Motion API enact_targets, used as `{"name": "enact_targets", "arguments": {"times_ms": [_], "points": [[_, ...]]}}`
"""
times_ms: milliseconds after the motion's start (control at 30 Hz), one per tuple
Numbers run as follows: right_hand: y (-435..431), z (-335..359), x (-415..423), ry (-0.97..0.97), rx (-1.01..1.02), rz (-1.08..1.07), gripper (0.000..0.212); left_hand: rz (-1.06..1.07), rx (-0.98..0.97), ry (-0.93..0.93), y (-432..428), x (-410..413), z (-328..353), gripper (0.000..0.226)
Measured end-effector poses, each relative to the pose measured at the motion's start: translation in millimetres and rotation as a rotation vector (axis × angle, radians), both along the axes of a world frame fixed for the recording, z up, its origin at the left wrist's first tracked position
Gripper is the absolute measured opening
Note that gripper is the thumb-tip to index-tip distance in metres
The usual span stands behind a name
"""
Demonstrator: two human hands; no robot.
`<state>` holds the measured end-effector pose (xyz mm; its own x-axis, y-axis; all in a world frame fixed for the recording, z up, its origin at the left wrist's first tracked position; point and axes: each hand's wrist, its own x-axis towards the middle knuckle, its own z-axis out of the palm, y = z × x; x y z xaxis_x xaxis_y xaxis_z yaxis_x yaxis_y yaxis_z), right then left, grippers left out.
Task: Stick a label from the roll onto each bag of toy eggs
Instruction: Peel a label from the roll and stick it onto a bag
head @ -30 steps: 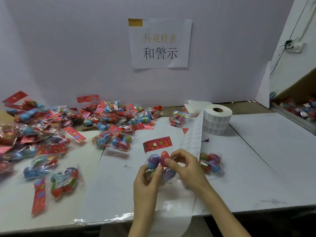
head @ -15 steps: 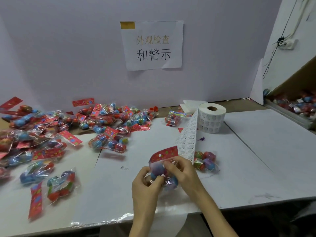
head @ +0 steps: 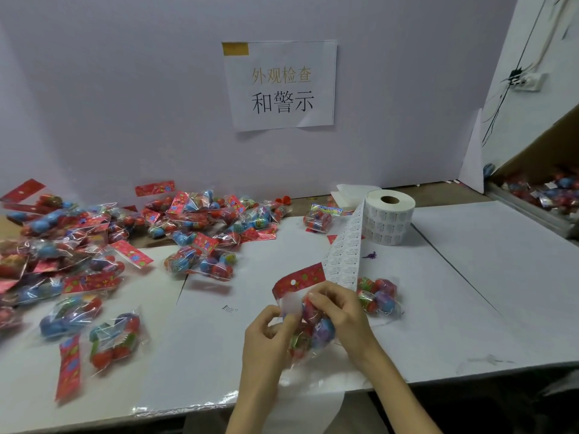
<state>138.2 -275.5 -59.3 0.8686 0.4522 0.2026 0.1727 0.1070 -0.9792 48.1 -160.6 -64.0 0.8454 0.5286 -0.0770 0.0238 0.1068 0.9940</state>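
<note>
Two hands hold one bag of toy eggs (head: 316, 333) just above the near edge of the surface (head: 470, 292). The left hand (head: 266, 339) curls its fingers round the bag's lower half, and the right hand (head: 341, 311) pinches its top. A second ago the bag's red header card (head: 299, 278) lay tipped away. Now it stands up above the fingers, and a pale white label (head: 291, 303) shows on the clear plastic just below it, by the left thumb. This bag looks almost labelled, needing only a press before it is set aside.

Bare backing paper (head: 313, 402) hangs over the front edge. Another bag (head: 379, 297) lies just right of the hands. A strip of labels (head: 346, 255) rises from the right hand to the roll (head: 390, 220) further back. A large heap of bags (head: 103, 245) covers the left side. Behind stands a pale wall (head: 125, 104) with a paper sign (head: 280, 86), and at far right is a cardboard box (head: 545, 189) holding more bags.
</note>
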Motion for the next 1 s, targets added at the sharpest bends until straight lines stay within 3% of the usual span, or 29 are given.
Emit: {"name": "enact_targets", "arguments": {"times_ms": [200,500,1000], "points": [[0.5,-5.0,2.3,-0.097,-0.08,-0.028,0.016,0.073,0.006,-0.069,1.3,-0.4,-2.2,0.007],[2.1,-1.0,-1.5,-0.12,-0.13,0.013,0.028,0.116,-0.018,-0.077,4.2,-0.9,-6.5,0.021],[-0.6,0.8,-3.5,-0.005,-0.052,0.072,0.024,0.116,-0.052,-0.081,2.2,0.4,-6.0,0.018]]}}
